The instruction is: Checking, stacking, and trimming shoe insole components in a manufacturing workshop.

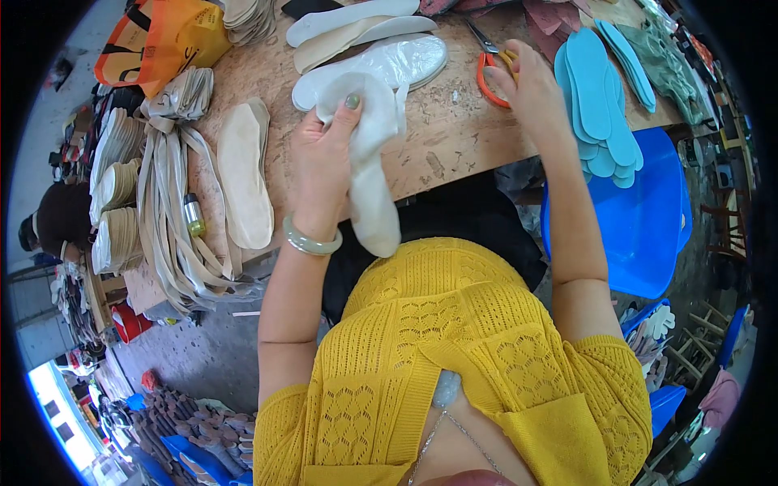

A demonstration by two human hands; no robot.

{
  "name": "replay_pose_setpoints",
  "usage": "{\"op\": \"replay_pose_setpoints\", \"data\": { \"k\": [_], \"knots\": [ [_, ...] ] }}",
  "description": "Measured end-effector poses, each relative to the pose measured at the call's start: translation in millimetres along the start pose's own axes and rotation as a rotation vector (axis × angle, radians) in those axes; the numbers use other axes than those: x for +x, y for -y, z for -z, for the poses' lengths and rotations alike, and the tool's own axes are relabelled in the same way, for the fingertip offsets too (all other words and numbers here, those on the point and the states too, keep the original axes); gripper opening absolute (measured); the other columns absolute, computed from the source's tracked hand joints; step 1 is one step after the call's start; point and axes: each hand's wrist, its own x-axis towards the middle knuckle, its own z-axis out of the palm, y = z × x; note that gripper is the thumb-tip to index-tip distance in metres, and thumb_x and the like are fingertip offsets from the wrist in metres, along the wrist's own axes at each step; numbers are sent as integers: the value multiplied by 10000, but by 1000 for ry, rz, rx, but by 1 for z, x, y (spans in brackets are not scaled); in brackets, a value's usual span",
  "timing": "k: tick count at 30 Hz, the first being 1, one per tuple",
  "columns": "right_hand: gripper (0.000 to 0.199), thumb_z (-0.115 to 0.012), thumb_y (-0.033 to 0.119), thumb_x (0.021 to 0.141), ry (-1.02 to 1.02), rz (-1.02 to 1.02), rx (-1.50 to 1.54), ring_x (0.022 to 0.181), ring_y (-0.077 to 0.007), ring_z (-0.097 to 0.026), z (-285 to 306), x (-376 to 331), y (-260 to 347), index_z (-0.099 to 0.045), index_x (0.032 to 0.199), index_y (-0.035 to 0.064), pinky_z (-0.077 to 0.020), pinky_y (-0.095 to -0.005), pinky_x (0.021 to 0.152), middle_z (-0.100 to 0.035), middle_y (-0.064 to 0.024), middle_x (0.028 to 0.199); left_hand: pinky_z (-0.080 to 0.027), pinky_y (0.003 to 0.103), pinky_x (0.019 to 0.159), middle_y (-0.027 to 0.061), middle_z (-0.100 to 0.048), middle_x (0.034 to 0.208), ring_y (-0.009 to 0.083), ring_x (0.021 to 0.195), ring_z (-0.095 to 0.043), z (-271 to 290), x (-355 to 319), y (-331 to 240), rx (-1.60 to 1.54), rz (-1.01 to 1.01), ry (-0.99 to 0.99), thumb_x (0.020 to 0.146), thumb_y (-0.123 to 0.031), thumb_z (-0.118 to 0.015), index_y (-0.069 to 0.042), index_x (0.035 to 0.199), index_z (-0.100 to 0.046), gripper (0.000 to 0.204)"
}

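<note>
My left hand is closed on a soft white insole-shaped piece, its thumb pressed on top. The piece bends over and hangs past the table's front edge, its lower end close to my yellow top. My right hand has its fingers curled at the handles of a pair of scissors with orange grips, lying on the table with the blades pointing away. Just beyond my left hand lie shiny white insole pieces, with more white and beige ones behind them.
Light-blue insoles are piled at the right table edge, above a blue plastic tub. To the left are beige insoles, pale strips, a small bottle, stacked insoles and an orange bag.
</note>
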Motion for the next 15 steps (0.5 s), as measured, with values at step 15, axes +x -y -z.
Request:
{"op": "replay_pose_setpoints", "data": {
  "k": [15],
  "knots": [
    [708, -710, 408, 754, 434, -279, -384, 1134, -376, -557, -5, 41, -46, -435, 1332, 106, -443, -410, 945, -583, -236, 1205, -525, 235, 633, 60, -669, 953, 108, 742, -636, -24, -2, -4, -288, 135, 22, 900, -235, -657, -36, 1122, -597, 305]
  ]
}}
